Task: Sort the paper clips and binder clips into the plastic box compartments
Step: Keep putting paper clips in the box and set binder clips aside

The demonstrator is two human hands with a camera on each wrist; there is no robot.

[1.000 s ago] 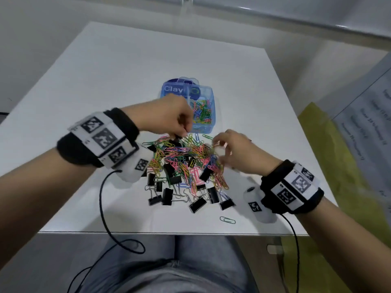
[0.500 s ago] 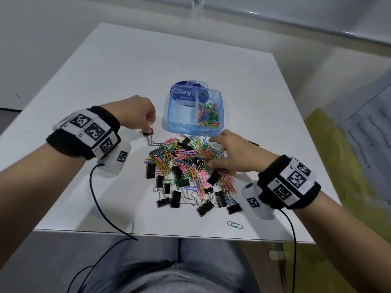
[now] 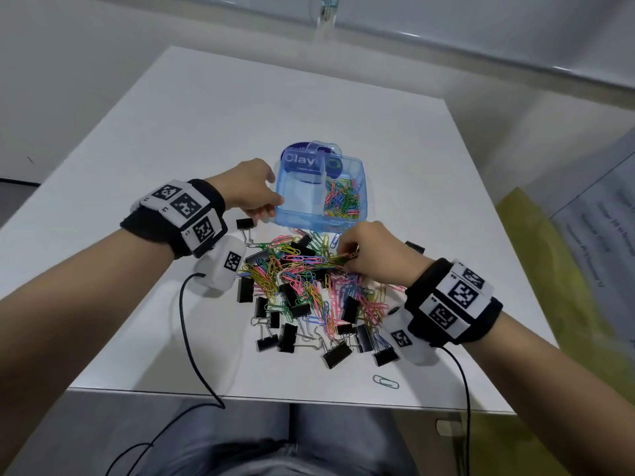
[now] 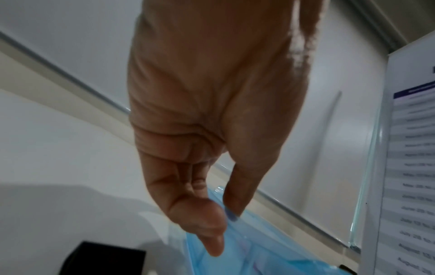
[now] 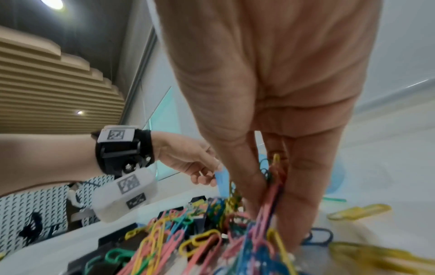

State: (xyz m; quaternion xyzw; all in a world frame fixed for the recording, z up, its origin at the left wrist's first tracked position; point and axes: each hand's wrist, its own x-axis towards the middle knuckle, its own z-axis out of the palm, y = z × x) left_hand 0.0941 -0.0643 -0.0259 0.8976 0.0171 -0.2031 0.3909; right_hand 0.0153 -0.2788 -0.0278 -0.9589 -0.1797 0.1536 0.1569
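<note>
A clear blue plastic box (image 3: 299, 218) stands behind the pile; its right compartment holds coloured paper clips (image 3: 343, 201). My left hand (image 3: 271, 207) pinches the box's near left corner, with the wall (image 4: 259, 256) between thumb and fingers (image 4: 212, 236). One black binder clip (image 3: 244, 223) lies just below that hand. A tangled pile of coloured paper clips (image 3: 302, 269) and black binder clips (image 3: 336, 353) covers the table's near middle. My right hand (image 3: 347, 254) pinches a bunch of paper clips (image 5: 273, 186) at the pile's far right.
A single paper clip (image 3: 385, 382) lies near the white table's front edge (image 3: 309, 398). Another binder clip (image 3: 414, 247) sits behind my right hand. Black cables (image 3: 187, 338) trail from both wrists over the edge. A printed poster (image 3: 604, 218) stands at the right.
My left hand let go of a binder clip, which now lies on the table, and moved right to the box's corner. My right hand closed on a bunch of paper clips.
</note>
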